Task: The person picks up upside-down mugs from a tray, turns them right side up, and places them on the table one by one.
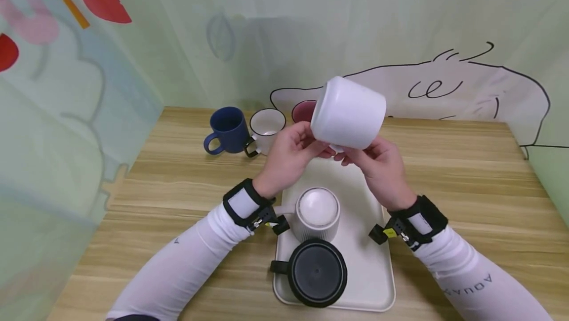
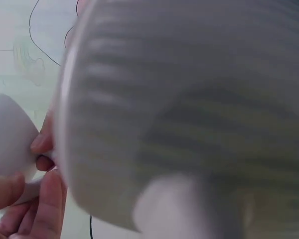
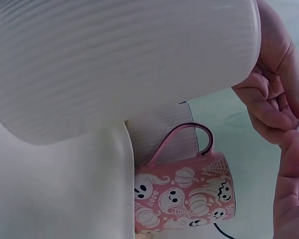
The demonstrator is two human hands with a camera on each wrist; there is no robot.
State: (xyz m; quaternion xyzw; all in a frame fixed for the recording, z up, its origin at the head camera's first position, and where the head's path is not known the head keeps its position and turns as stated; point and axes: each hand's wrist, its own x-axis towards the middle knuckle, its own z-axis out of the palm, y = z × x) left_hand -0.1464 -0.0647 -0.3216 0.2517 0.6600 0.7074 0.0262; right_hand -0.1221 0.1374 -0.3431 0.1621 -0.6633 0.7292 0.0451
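Pinching a white mug (image 1: 351, 113) low at its handle (image 2: 30, 191), the curled fingers of the left hand (image 1: 286, 158) and right hand (image 1: 382, 170) nearly meet beneath it, holding it tilted above the far end of a cream tray (image 1: 366, 266). On the tray, a ribbed pale mug (image 1: 317, 207) and, nearer, a black mug (image 1: 317, 272) stand upside down. Along the back of the bench (image 1: 173, 192) sit a blue mug (image 1: 231, 133), a black-rimmed white mug (image 1: 267, 122) and a pink mug (image 3: 189, 194) patterned with ghosts and pumpkins.
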